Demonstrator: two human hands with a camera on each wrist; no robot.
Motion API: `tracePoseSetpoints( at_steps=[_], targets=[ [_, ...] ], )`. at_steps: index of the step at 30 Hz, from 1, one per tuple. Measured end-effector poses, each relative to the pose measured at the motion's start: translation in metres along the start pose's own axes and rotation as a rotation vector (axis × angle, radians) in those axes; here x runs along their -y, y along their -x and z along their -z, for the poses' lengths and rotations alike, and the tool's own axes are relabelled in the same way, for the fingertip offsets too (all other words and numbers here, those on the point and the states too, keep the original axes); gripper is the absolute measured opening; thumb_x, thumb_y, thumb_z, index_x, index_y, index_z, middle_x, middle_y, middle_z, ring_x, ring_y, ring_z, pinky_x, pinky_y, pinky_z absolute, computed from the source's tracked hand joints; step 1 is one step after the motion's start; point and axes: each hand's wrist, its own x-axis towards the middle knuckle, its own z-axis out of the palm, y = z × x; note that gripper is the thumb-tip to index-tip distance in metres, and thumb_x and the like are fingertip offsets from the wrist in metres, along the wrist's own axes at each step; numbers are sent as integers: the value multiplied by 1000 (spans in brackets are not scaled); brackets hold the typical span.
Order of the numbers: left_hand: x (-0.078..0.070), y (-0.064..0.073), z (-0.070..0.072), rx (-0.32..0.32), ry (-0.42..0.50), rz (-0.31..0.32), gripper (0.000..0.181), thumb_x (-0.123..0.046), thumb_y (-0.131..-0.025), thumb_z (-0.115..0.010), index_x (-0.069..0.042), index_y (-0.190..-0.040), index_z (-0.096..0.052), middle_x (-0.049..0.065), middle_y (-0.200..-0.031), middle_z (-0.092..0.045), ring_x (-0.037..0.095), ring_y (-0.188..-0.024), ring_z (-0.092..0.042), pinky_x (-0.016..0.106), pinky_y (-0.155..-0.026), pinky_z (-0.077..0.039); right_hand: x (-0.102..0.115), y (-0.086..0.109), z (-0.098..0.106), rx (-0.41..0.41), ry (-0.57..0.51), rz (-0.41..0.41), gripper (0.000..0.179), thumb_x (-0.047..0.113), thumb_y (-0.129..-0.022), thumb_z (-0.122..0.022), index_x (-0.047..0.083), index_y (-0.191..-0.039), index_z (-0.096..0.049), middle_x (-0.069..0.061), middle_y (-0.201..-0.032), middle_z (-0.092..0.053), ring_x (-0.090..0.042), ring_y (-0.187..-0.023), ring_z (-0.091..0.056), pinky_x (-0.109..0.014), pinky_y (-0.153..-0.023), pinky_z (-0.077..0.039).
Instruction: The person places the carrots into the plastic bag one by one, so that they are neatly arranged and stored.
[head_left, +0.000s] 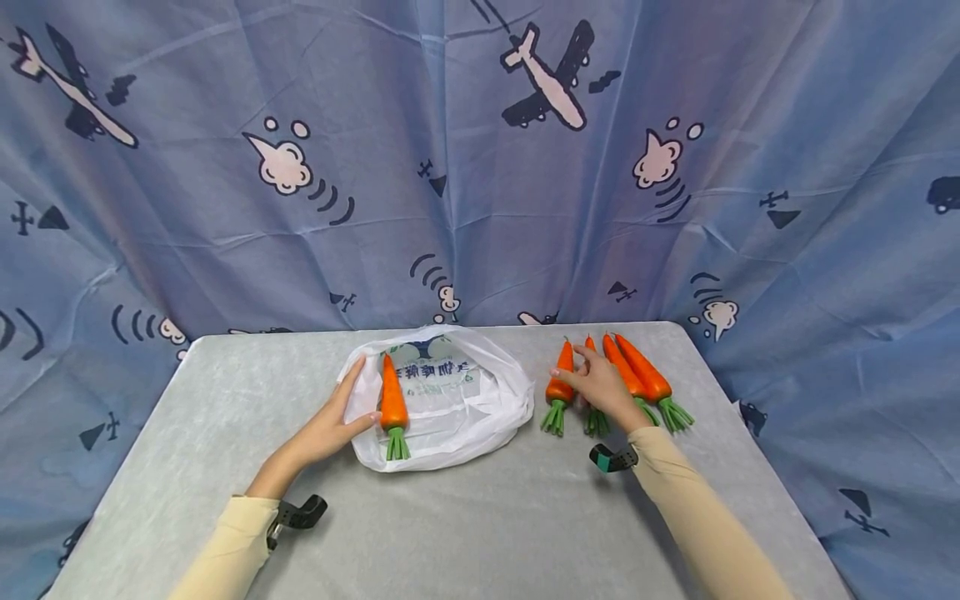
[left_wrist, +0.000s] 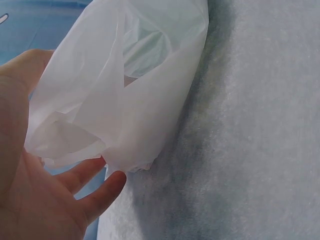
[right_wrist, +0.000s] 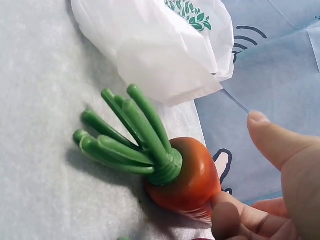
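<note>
A white plastic bag (head_left: 442,450) lies with its mouth spread, and an orange carrot (head_left: 393,392) with green stems lies at the mouth's left side. At the bag's left edge, my left hand (head_left: 333,421) holds the plastic between thumb and fingers. My right hand (head_left: 600,383) is over a group of carrots to the right of the bag. In the right wrist view, its fingers touch the side of one carrot (right_wrist: 192,172), while the thumb stands apart from it. The leftmost carrot (head_left: 558,379) of that group lies beside the right thumb; another is partly hidden under the hand.
Two more carrots (head_left: 647,371) lie side by side right of my right hand. The grey-white table (head_left: 480,533) ends at a back edge just behind the bag and carrots. A blue curtain (head_left: 480,167) with airplane prints hangs behind it.
</note>
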Motion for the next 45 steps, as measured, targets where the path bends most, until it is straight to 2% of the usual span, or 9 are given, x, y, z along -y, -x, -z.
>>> tracePoseSetpoints(
  at_steps=[8, 20, 24, 26, 29, 31, 35, 38, 45],
  targets=[
    [0, 0, 0, -5, 0, 0, 95, -30, -95, -66, -26, -161, 2, 16, -168, 1, 45, -153, -6, 69, -119, -12, 2, -2, 1, 2, 56, -2, 86, 44, -91, -68, -6, -151, -32, -8, -65, -59, -15, -40, -51, -33, -42, -47],
    [-1, -1, 0, 0, -4, 20, 96, -33, -94, -66, -28, -160, 4, 15, -168, 2, 44, -153, -6, 68, -119, -12, 5, -1, -3, 9, 154, -57, 86, 50, -91, -66, -4, -151, -34, -10, -59, -63, -18, -41, -58, -33, -43, -50],
    [-1, 0, 0, 1, 2, 17, 96, -31, -94, -66, -27, -160, 4, 15, -168, 2, 44, -153, -5, 69, -119, -12, 8, -1, -6, -3, 191, -63, 85, 50, -92, -64, -5, -149, -36, -19, -77, -71, -19, -42, -61, -31, -50, -53],
    [-1, 0, 0, 1, 3, 16, 96, -31, -95, -66, -28, -160, 3, 15, -168, 2, 44, -153, -6, 69, -119, -12, 10, 0, -7, 4, 201, -70, 85, 51, -92, -62, -5, -149, -35, -25, -95, -72, -20, -44, -63, -31, -53, -54],
    [-1, 0, 0, 0, 5, 15, 96, -31, -95, -66, -28, -160, 3, 15, -168, 2, 44, -153, -6, 69, -119, -13, 11, 0, -9, 36, 177, -111, 87, 53, -93, -61, -4, -152, -31, -28, -108, -67, -20, -47, -64, -31, -54, -55],
    [-1, 0, 0, 1, 4, 14, 95, -31, -95, -66, -28, -160, 3, 15, -168, 1, 44, -153, -6, 69, -119, -13, 11, 0, -11, 70, 140, -146, 89, 53, -93, -61, -3, -154, -27, -27, -104, -66, -20, -48, -64, -33, -52, -57],
    [0, 0, -1, 2, 1, 9, 95, -31, -95, -66, -27, -160, 3, 15, -168, 1, 44, -153, -6, 69, -119, -13, 11, 2, -15, 99, 105, -189, 90, 54, -92, -60, 1, -155, -23, -16, -78, -64, -20, -48, -64, -34, -51, -57],
    [0, 1, 0, 2, 0, 9, 95, -30, -95, -66, -27, -160, 3, 15, -168, 1, 44, -153, -6, 69, -119, -13, 11, 4, -18, 88, 91, -194, 91, 55, -92, -61, 4, -156, -21, -12, -75, -62, -19, -49, -64, -34, -51, -58],
    [1, 1, -1, 2, 2, 11, 96, -31, -94, -66, -27, -160, 3, 15, -168, 1, 44, -153, -6, 69, -119, -12, 8, 5, -24, 85, 17, -182, 96, 53, -92, -62, 4, -159, -13, -21, -94, -63, -19, -49, -65, -35, -51, -58]
  ],
)
